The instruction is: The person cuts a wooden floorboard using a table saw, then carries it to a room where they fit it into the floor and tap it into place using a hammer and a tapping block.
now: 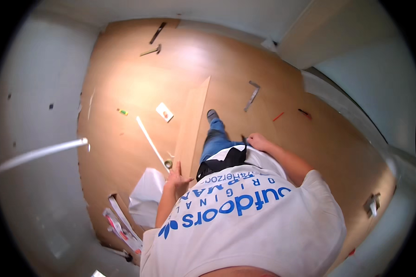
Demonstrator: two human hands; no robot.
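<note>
My left hand (173, 181) reaches down with thumb and forefinger spread, at the near end of a long wood-look floor plank (192, 122). Its fingertips are on or just over the plank; I cannot tell whether they press on it. A roll of tape (168, 164) lies just beyond those fingers, by the end of a thin white strip (151, 142). My right hand (260, 141) is curled closed beside my hip. A small dark piece (244, 140) shows at its fingertips, too small to make out.
On the wood-look floor lie a hammer (151, 51), a dark bar (158, 33), a metal square (252, 96), a red pencil-like stick (278, 117), a cutter-like tool (304, 113), a white card (164, 112) and a yellow-green item (122, 111). A white sheet (147, 197) lies left of me.
</note>
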